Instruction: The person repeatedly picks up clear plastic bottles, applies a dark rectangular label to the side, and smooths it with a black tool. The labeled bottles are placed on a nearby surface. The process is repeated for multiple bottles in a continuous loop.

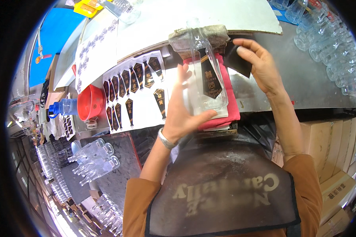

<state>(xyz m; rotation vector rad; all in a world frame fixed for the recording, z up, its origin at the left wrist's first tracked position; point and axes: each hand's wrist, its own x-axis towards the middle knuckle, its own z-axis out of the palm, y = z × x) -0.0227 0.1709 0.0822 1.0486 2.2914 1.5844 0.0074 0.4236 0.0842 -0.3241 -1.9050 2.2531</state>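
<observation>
Two bare hands over a cluttered workbench: left hand [184,114] with fingers and thumb spread apart, close beside a clear bottle [209,67]; right hand [263,67] with thumb and forefinger curved near a dark flat piece [237,61], impossible to tell whether clamped on it. Between both sets of fingers, the bottle, lying label-up over a pink cloth [234,108]. Left of the left fingers, a white sheet [144,114] of black tie-shaped labels, then a red bowl [91,103]. Beyond all fingertips, a white board [233,14]. Right of the right fingers, grey metal [273,93], crowded glassware [328,47]; nearer, cardboard boxes [324,146].
</observation>
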